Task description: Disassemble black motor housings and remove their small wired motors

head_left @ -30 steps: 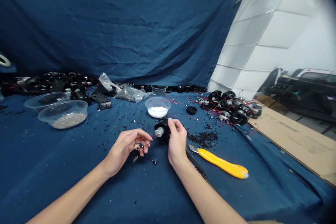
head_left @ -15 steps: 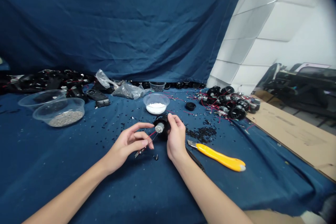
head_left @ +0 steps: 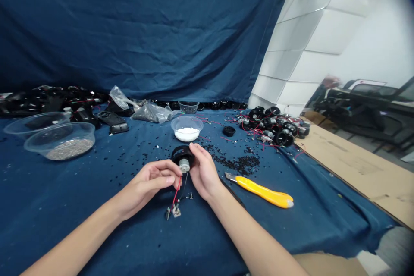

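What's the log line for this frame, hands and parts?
left hand: at silver motor | right hand: holds black round housing | red wire: hangs below motor | yellow utility knife: on blue cloth

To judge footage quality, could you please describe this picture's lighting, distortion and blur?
In the head view, light is soft and even, without harsh glare; the wide lens curves the white panels and darkens the top-right corner; a distant figure is blurred.

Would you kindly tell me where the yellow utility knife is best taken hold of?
Take its yellow handle from the right, over the top: it lies flat on the blue cloth, and its metal blade points left, toward the right hand.
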A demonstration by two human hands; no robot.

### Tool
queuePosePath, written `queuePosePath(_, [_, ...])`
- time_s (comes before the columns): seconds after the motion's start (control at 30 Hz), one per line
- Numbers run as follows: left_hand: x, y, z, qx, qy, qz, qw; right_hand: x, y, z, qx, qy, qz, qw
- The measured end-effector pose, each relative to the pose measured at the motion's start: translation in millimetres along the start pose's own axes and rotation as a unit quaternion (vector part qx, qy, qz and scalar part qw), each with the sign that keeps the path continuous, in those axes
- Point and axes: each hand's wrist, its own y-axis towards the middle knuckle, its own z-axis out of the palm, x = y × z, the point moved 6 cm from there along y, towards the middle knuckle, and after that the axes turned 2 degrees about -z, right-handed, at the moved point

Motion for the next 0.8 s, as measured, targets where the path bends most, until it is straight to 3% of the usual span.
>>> queuePosePath(0.27, [-9,1,-19.6,-0.148,0.172,0.074,0.971,-5,1,-3,0.011,-0.002,0.009,1.000])
queuePosePath(0.4, [-12,-1,-15.7,-0.154,0.246,0.077,0.954,-7,2,-4,0.009,-0.007,0.008,1.000])
queuePosePath(0.57, [-15,-7,-12.2,-0.203,0.359,0.104,0.905,-7,2,-3,0.009,-0.022,0.005,1.000])
queuePosePath(0.8, [-12,-5,-10.7,-0.203,0.383,0.097,0.896,-7,1,-3,0.011,-0.049,0.003,0.999])
